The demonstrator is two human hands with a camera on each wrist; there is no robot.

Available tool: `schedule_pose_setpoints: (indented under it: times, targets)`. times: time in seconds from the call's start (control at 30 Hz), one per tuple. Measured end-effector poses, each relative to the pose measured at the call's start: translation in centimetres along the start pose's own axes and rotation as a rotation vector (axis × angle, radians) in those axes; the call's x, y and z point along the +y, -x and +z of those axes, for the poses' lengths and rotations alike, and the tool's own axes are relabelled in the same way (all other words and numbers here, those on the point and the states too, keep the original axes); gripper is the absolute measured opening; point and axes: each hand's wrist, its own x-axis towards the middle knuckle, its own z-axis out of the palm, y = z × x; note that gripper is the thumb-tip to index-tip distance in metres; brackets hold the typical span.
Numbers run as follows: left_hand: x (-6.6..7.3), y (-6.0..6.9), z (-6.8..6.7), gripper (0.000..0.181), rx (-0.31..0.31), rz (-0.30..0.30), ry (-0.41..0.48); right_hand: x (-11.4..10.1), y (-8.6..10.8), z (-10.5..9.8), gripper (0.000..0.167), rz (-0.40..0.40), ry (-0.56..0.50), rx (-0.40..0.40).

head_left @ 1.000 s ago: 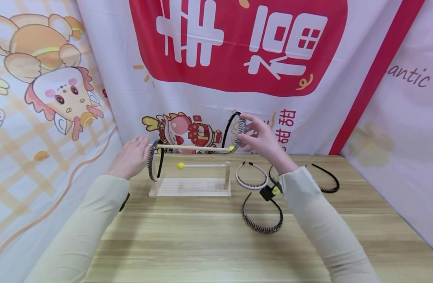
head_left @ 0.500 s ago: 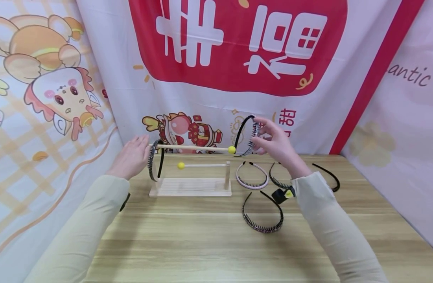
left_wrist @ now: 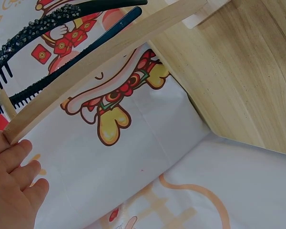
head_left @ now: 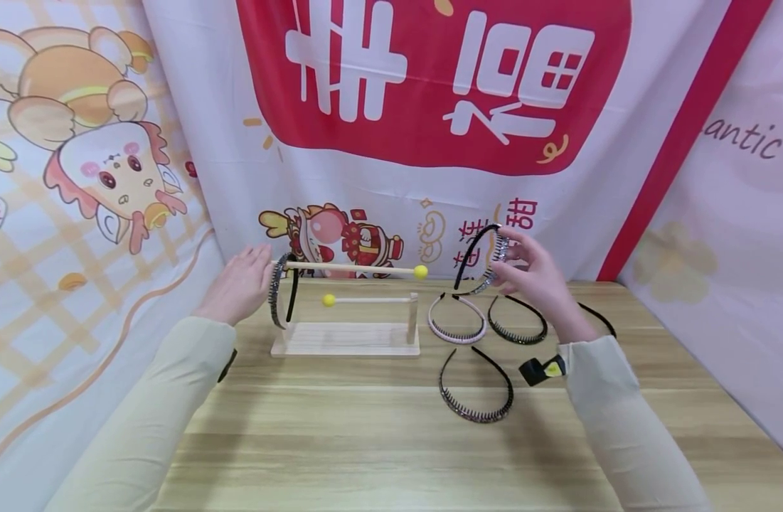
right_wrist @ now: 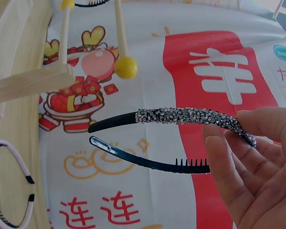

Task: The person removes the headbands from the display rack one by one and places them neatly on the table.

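Note:
My right hand [head_left: 538, 277] pinches a silver rhinestone headband [right_wrist: 181, 116] with black toothed ends. It hangs in the air to the right of a wooden rack [head_left: 346, 340], apart from it. My left hand [head_left: 239, 283] rests with extended fingers at the top of the rack's left post [left_wrist: 105, 62]. On the upper rod [head_left: 353, 268], close to that hand, hangs a dark beaded headband [head_left: 276, 293]. A yellow ball [head_left: 420, 272] caps the upper rod's right end. The lower rod [head_left: 372, 299] also has a yellow ball [head_left: 329, 300], at its left end.
On the table right of the rack lie a pink headband [head_left: 457, 336], a dark one [head_left: 518, 340] and a black one [head_left: 599, 317] partly behind the right arm. Nearer the front lies a beaded headband [head_left: 477, 415]. Printed cloth [head_left: 429, 185] walls the back and sides.
The right hand has carried the rhinestone headband rightward and slightly down, away from the upper rod's yellow ball, which it overlapped in view before. My left hand has stayed on the post.

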Motion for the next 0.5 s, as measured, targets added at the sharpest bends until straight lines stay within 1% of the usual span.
schedule_pose_setpoints:
  times: [0.17, 0.33, 0.5]
  targets:
    - [0.1, 0.0, -0.1, 0.051, 0.001, -0.004, 0.003, 0.7, 0.9, -1.1, 0.058, 0.030, 0.022, 0.024]
    - [0.3, 0.1, -0.3, 0.051, -0.010, -0.009, 0.005, 1.4, 1.8, -1.9, 0.061, 0.067, 0.065, 0.029]
    - [0.5, 0.2, -0.5, 0.051, -0.019, -0.008, -0.001, 2.6, 2.5, -2.5, 0.060, 0.078, 0.077, 0.026]
